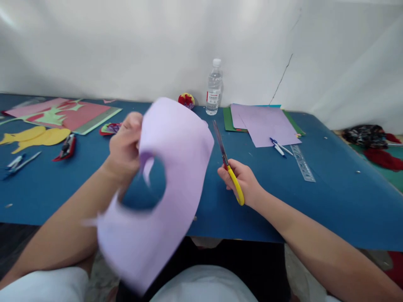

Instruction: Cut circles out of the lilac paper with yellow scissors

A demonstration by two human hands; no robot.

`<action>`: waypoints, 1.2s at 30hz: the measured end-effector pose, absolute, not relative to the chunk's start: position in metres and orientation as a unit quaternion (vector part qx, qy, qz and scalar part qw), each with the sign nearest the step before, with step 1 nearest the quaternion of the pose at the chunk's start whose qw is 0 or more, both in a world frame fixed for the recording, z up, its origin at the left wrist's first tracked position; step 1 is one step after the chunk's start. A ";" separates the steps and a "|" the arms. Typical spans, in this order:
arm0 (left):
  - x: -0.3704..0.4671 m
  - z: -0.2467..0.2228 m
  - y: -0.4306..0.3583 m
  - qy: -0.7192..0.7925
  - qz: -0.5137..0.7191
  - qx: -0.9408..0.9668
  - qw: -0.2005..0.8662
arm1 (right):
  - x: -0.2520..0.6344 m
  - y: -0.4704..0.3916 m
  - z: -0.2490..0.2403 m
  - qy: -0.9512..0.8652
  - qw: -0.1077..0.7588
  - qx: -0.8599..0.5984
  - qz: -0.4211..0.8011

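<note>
A lilac sheet of paper (179,167) with a large rounded cut-out hangs from my left hand (126,142), which is closed on its left edge. The lower part of the sheet is blurred by motion, and it curls over the table's front edge. Scissors with yellow handles (235,184) are in my right hand (244,180), their blades together and pointing up and away from me. The scissors are apart from the sheet, a little to its right. My left fingertips are partly hidden behind the paper.
On the blue table (340,201), a water bottle (214,90) stands by the wall. Stacked coloured paper (267,123), pens (277,147) and a clear ruler (302,163) lie right. Yellow cut-outs (47,137), red and green paper (85,115) and a small red pouch (66,147) lie left.
</note>
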State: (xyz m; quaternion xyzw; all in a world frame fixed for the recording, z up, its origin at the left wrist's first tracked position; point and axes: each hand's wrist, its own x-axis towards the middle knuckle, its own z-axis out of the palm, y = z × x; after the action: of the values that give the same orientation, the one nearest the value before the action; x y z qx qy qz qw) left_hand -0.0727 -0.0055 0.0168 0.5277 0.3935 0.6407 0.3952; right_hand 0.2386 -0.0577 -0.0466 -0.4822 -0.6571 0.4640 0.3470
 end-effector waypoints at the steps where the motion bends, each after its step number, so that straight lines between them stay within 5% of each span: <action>1: -0.071 0.016 0.002 0.365 0.671 0.513 0.393 | 0.239 -0.057 -0.048 -0.661 0.345 -0.482 0.460; 28: -0.010 -0.004 -0.021 0.401 0.665 0.513 0.365 | 0.245 -0.055 -0.055 -0.731 0.292 -0.391 0.478; 36: -0.014 -0.004 -0.026 0.402 0.694 0.539 0.259 | 0.243 -0.057 -0.051 -0.713 0.288 -0.407 0.493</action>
State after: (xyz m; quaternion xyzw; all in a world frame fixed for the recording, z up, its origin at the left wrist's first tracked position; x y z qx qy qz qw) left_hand -0.0135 -0.0257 -0.0037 0.5388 0.4016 0.6938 0.2589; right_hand 0.2434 -0.0566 -0.0513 -0.4067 -0.7133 0.4925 0.2884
